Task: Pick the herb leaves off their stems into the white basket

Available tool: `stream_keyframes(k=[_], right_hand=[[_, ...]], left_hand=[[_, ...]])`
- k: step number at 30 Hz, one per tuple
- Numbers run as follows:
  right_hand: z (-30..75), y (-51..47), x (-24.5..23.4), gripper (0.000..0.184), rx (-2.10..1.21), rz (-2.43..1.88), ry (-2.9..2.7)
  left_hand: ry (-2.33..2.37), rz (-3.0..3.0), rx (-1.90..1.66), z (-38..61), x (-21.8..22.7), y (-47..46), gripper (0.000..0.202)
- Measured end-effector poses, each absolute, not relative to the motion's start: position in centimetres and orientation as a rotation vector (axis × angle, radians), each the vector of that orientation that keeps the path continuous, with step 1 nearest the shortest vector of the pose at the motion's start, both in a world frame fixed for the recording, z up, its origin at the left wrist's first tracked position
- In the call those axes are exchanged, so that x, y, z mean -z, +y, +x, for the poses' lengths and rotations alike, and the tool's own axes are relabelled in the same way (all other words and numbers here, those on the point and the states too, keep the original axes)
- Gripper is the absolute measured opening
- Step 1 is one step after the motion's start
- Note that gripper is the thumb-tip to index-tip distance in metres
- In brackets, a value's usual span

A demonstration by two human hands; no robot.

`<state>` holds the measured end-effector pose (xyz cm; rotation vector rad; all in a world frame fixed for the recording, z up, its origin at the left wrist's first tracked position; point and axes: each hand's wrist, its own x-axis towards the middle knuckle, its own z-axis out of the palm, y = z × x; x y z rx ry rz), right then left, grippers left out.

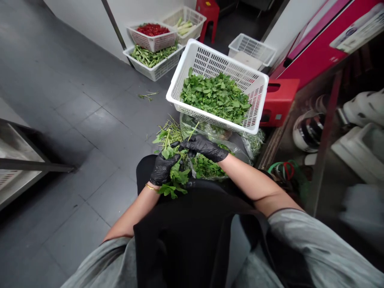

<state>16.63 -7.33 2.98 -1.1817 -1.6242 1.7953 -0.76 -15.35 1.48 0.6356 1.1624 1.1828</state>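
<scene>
My left hand (164, 166), in a black glove, is closed around a bunch of leafy greens (177, 180) whose leaves hang below it and stems stick out above. Close beside it, my gloved right hand (205, 147) has its fingers pinched together on a thin green stem (193, 131). Just beyond both hands stands a white plastic basket (217, 117) holding a heap of picked leaves (216, 96). A pile of bare stems (172, 130) lies past my left hand. Under my right forearm, more greens (208, 166) sit in a clear plastic bag (238, 152).
Ahead on the left are baskets with red chillies (153, 29), green vegetables (153, 55) and pale vegetables (183, 27). A red stool (280, 98) stands behind the white basket's right end. Metal shelving (322, 140) with containers runs along the right. Loose stems (148, 95) lie on the floor.
</scene>
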Motion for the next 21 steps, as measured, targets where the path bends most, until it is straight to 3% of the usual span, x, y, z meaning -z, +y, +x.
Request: stream_keyframes(k=[5, 9, 11, 15, 21], right_hand=[[17.6, -7.4, -2.7, 0.026, -1.881, -1.181, -1.813], [20.2, -5.5, -3.1, 0.02, -1.573, -1.264, -1.663], [20.6, -5.6, -2.8, 0.024, -1.541, -1.325, -1.464], [18.2, -9.0, -1.5, 0.038, -1.927, -1.196, -1.344], [16.2, -10.0, -1.9, 0.045, -1.785, -1.145, -1.507]], left_hand=[[1.195, 0.654, -1.234, -0.9, -3.7, -16.5, 0.053], [1.226, 0.605, -1.215, -1.7, -4.6, -16.8, 0.052], [1.123, 0.549, -1.252, -1.8, -4.4, -16.8, 0.059], [0.978, 0.542, -1.25, -0.6, -3.2, -16.3, 0.063], [1.14, 0.608, -1.255, 0.7, -1.8, -15.8, 0.055]])
